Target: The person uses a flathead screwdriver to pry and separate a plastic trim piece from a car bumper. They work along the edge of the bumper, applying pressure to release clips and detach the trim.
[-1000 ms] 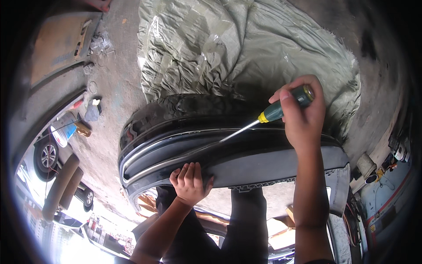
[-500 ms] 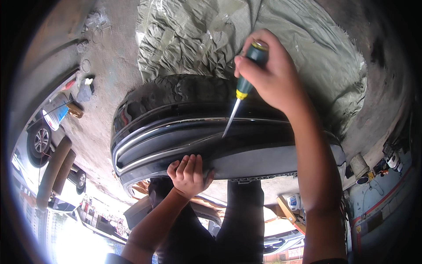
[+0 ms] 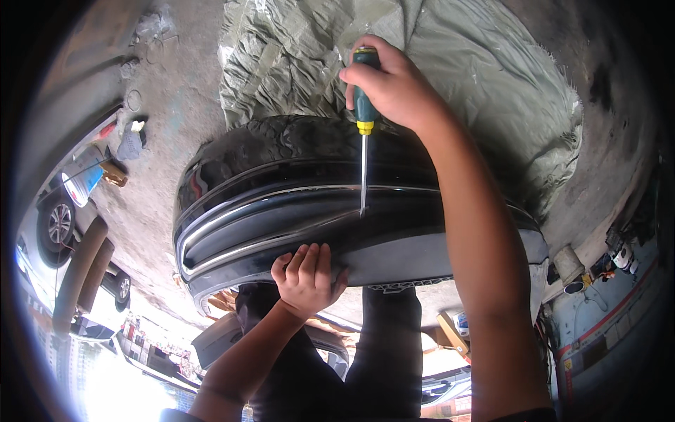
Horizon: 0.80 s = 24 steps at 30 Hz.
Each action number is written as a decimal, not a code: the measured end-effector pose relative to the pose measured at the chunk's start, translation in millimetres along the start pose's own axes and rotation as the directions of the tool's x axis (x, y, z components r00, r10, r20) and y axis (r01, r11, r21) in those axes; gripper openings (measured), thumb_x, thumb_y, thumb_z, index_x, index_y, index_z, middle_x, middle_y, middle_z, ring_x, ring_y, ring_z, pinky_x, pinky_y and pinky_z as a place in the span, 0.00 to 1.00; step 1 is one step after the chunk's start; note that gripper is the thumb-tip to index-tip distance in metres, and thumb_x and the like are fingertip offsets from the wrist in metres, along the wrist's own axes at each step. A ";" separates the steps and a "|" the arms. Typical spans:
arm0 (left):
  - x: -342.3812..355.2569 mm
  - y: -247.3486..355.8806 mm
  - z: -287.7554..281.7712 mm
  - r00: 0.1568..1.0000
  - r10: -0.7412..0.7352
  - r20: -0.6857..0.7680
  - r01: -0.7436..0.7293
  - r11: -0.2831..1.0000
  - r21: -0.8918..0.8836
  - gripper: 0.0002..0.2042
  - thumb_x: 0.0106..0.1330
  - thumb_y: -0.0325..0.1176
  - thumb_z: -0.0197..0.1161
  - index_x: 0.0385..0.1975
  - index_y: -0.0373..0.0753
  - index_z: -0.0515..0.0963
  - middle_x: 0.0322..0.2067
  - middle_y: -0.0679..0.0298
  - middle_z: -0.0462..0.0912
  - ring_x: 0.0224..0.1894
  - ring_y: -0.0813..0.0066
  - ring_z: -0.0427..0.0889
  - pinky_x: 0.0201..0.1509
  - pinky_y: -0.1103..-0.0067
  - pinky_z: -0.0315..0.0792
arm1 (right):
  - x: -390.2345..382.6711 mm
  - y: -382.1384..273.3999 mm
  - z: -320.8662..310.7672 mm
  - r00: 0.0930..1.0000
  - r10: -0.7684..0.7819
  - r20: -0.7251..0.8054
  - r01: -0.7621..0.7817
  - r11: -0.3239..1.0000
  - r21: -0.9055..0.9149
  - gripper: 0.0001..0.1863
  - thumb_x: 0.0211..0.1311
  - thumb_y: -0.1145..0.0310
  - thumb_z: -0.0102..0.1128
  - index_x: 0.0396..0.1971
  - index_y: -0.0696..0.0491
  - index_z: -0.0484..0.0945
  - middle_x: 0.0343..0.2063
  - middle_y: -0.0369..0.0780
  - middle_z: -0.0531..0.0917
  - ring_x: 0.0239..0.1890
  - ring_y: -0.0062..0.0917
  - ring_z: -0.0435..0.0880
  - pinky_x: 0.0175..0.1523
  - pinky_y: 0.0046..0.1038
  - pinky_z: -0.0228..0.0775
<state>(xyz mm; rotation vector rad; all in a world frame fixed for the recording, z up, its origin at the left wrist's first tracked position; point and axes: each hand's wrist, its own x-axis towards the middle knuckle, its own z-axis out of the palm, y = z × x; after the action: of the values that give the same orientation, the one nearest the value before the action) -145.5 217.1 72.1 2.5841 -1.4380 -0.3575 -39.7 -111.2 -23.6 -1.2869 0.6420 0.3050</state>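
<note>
A glossy black car bumper (image 3: 281, 151) with curved chrome trim stretches across the middle, in front of my legs. My right hand (image 3: 387, 81) is wrapped around the dark green and yellow handle of a screwdriver (image 3: 364, 158). Its metal shaft points downward, almost vertical, and the tip meets the bumper near the inner end of the lower trim strip. On the bumper's near edge lies my left hand (image 3: 306, 278), with its fingers bent over the dark panel and the thumb set apart. The underside of that grip is hidden.
Beyond the bumper a crumpled grey-green sheet (image 3: 478, 77) covers the concrete floor. At left are a white and blue bucket (image 3: 83, 181), a grey cloth (image 3: 131, 143) and a car wheel (image 3: 60, 222). A pale bucket (image 3: 568, 265) stands at right.
My right hand has swung left and slightly away from me, bringing the screwdriver from a slant to nearly upright. Its tip stays at about the same spot; my left hand keeps its place.
</note>
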 end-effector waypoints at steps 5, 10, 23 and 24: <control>-3.1 -0.9 2.8 0.999 0.034 -0.009 -0.034 0.999 -0.009 0.30 0.63 0.53 0.63 0.57 0.35 0.77 0.52 0.56 0.76 0.57 0.61 0.73 0.62 0.60 0.62 | -34.2 -18.3 7.4 0.980 -0.191 -0.059 0.185 0.978 -0.100 0.10 0.66 0.73 0.63 0.42 0.54 0.71 0.25 0.38 0.81 0.28 0.23 0.83 0.38 0.28 0.75; 0.1 0.1 4.1 1.000 -0.007 -0.017 0.007 1.000 -0.004 0.26 0.64 0.53 0.63 0.55 0.42 0.79 0.51 0.63 0.78 0.56 0.69 0.76 0.62 0.65 0.63 | -102.3 -43.2 11.0 0.894 -0.443 -0.071 0.413 0.875 -0.254 0.14 0.65 0.75 0.64 0.44 0.56 0.68 0.28 0.39 0.82 0.30 0.23 0.82 0.40 0.26 0.74; -1.6 0.6 8.8 1.000 0.016 0.000 -0.016 0.995 -0.097 0.26 0.67 0.52 0.60 0.58 0.40 0.78 0.56 0.57 0.79 0.62 0.63 0.74 0.64 0.63 0.65 | -91.3 -99.7 41.8 0.870 -0.455 -0.189 0.361 0.849 -0.385 0.10 0.62 0.82 0.60 0.39 0.58 0.70 0.27 0.36 0.79 0.28 0.15 0.77 0.35 0.21 0.69; 1.6 1.4 10.1 0.993 0.035 0.110 -0.016 0.986 -0.167 0.26 0.67 0.52 0.60 0.58 0.39 0.78 0.57 0.56 0.78 0.63 0.62 0.73 0.65 0.63 0.65 | -90.9 -101.4 53.1 0.863 -0.476 -0.167 0.380 0.832 -0.404 0.10 0.63 0.82 0.60 0.40 0.58 0.70 0.27 0.37 0.79 0.30 0.16 0.77 0.37 0.22 0.70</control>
<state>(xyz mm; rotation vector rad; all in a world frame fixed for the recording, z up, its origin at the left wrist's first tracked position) -148.7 214.7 62.6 2.4458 -1.4101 -0.6020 -41.4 -75.7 118.2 -1.8067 0.5060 -0.1389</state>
